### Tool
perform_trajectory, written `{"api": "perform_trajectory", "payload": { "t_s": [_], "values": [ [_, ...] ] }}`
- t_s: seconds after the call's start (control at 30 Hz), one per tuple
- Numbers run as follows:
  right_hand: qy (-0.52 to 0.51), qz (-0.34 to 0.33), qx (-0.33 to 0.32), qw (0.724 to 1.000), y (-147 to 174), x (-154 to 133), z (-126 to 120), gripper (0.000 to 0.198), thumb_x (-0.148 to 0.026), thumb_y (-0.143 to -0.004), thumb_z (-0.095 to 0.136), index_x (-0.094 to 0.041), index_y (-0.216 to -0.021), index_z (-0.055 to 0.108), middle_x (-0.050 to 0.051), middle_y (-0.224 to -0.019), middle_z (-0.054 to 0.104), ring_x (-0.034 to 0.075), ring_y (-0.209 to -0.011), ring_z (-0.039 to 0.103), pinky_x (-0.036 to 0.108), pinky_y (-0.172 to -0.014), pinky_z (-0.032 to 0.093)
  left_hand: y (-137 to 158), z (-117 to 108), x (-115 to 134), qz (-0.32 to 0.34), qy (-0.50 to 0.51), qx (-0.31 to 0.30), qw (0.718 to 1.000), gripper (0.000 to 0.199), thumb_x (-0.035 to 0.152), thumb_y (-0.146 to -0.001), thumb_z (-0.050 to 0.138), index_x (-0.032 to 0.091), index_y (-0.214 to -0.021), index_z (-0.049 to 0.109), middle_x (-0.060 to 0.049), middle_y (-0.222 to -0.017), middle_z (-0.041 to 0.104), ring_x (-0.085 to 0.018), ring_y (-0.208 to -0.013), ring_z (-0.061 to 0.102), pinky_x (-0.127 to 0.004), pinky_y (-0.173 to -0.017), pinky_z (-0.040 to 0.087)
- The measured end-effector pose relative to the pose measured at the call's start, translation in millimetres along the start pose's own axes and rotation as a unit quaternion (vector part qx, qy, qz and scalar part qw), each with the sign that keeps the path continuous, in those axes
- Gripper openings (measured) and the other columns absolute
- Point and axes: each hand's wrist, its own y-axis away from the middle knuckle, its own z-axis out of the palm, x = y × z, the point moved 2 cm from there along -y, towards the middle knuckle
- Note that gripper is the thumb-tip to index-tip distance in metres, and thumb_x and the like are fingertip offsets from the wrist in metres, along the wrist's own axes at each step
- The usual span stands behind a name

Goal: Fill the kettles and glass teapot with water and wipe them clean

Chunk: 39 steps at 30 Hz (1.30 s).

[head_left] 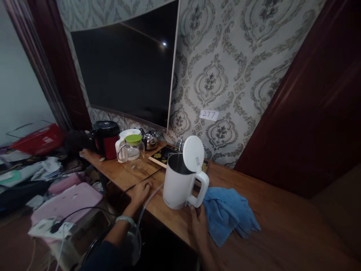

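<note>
A white electric kettle (177, 188) stands upright on the wooden table near its front edge. Its round lid (194, 153) is raised, and the handle points to the right. At the foot of the handle is my right hand (199, 220), fingers stretched out and seemingly touching the kettle's lower side. My left hand (140, 192) rests on the table edge left of the kettle, its fingers loosely curled with nothing visible in them. Between that hand and the kettle a clear hose (149, 199) runs down over the edge. A blue cloth (229, 212) lies crumpled beside my right hand.
Behind the kettle lies a black panel with gold flowers (162, 155), with a metal spout (180, 144). Farther left are a glass pot with a green lid (134, 146), a shiny metal kettle (150, 140) and a red-black appliance (106, 139). A pink stool (70, 199) bears power strips.
</note>
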Motion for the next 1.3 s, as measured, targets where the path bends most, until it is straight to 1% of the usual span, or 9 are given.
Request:
{"api": "perform_trajectory", "payload": {
  "t_s": [0.17, 0.3, 0.43, 0.53, 0.67, 0.83, 0.97, 1.2, 1.3],
  "values": [
    [0.013, 0.016, -0.012, 1.0, 0, 2, -2, 0.053, -0.057, -0.082, 0.056, -0.018, -0.118, 0.062, 0.013, -0.122, 0.069, 0.032, -0.118, 0.06, 0.044, -0.101, 0.042, 3, 3, -1, -0.007, -0.01, 0.009, 1.0, 0.023, 0.022, -0.081, 0.044, 0.019, -0.082, 0.067, -0.002, -0.075, 0.071, -0.019, -0.071, 0.064, -0.028, -0.068, 0.044],
    [0.022, 0.009, -0.022, 0.999, 0, 5, -3, 0.058, -0.059, -0.082, 0.055, -0.017, -0.122, 0.06, 0.015, -0.126, 0.067, 0.033, -0.12, 0.059, 0.045, -0.101, 0.042, 5, 5, -2, -0.006, -0.037, 0.015, 0.999, 0.024, 0.024, -0.085, 0.044, 0.017, -0.079, 0.066, -0.004, -0.075, 0.07, -0.018, -0.07, 0.062, -0.027, -0.065, 0.04],
    [0.036, 0.008, -0.012, 0.999, 0, 7, -3, 0.061, -0.061, -0.082, 0.055, -0.016, -0.122, 0.061, 0.015, -0.128, 0.066, 0.033, -0.122, 0.057, 0.044, -0.103, 0.041, 5, 4, -1, -0.009, -0.056, 0.011, 0.998, 0.024, 0.021, -0.085, 0.046, 0.016, -0.076, 0.067, -0.005, -0.074, 0.07, -0.017, -0.07, 0.061, -0.026, -0.064, 0.037],
    [0.046, 0.01, -0.001, 0.999, -1, 6, -3, 0.062, -0.063, -0.08, 0.056, -0.016, -0.119, 0.062, 0.015, -0.123, 0.068, 0.034, -0.119, 0.059, 0.046, -0.102, 0.041, 5, 3, 1, -0.014, -0.068, 0.005, 0.998, 0.024, 0.021, -0.086, 0.047, 0.016, -0.077, 0.069, -0.006, -0.077, 0.07, -0.017, -0.071, 0.061, -0.026, -0.064, 0.035],
    [0.039, -0.005, 0.009, 0.999, -3, 4, -3, 0.061, -0.064, -0.077, 0.057, -0.016, -0.114, 0.064, 0.015, -0.117, 0.071, 0.033, -0.115, 0.06, 0.047, -0.1, 0.043, 6, 2, 4, -0.011, -0.078, -0.006, 0.997, 0.03, 0.025, -0.091, 0.044, 0.015, -0.081, 0.07, -0.007, -0.079, 0.072, -0.018, -0.073, 0.062, -0.026, -0.065, 0.035],
    [0.005, -0.019, 0.005, 1.0, -3, 3, -1, 0.058, -0.059, -0.075, 0.063, -0.016, -0.114, 0.063, 0.015, -0.115, 0.072, 0.033, -0.11, 0.065, 0.05, -0.098, 0.047, 7, 0, 8, -0.01, -0.088, -0.01, 0.996, 0.036, 0.029, -0.096, 0.04, 0.015, -0.083, 0.071, -0.009, -0.082, 0.073, -0.018, -0.075, 0.063, -0.026, -0.065, 0.034],
    [-0.028, -0.022, -0.013, 0.999, 0, 6, -2, 0.049, -0.051, -0.078, 0.063, -0.017, -0.114, 0.062, 0.013, -0.113, 0.073, 0.03, -0.107, 0.068, 0.05, -0.097, 0.05, 7, 0, 8, -0.018, -0.1, -0.008, 0.995, 0.034, 0.029, -0.095, 0.043, 0.015, -0.084, 0.072, -0.01, -0.084, 0.074, -0.019, -0.075, 0.064, -0.027, -0.063, 0.033],
    [-0.013, -0.018, 0.002, 1.0, 6, 5, -9, 0.057, -0.049, -0.077, 0.06, -0.014, -0.122, 0.057, 0.015, -0.113, 0.073, 0.029, -0.105, 0.069, 0.051, -0.097, 0.051, 3, 0, 8, -0.013, -0.109, -0.016, 0.994, 0.033, 0.031, -0.094, 0.044, 0.016, -0.089, 0.074, -0.008, -0.082, 0.074, -0.018, -0.074, 0.063, -0.026, -0.061, 0.031],
    [-0.016, -0.023, 0.007, 1.0, 11, 2, -14, 0.056, -0.047, -0.077, 0.059, -0.015, -0.123, 0.058, 0.014, -0.114, 0.073, 0.028, -0.107, 0.068, 0.05, -0.1, 0.05, 0, -1, 10, -0.004, -0.112, -0.021, 0.993, 0.034, 0.03, -0.094, 0.044, 0.016, -0.091, 0.074, -0.008, -0.081, 0.074, -0.019, -0.073, 0.063, -0.025, -0.06, 0.032]
  ]
}}
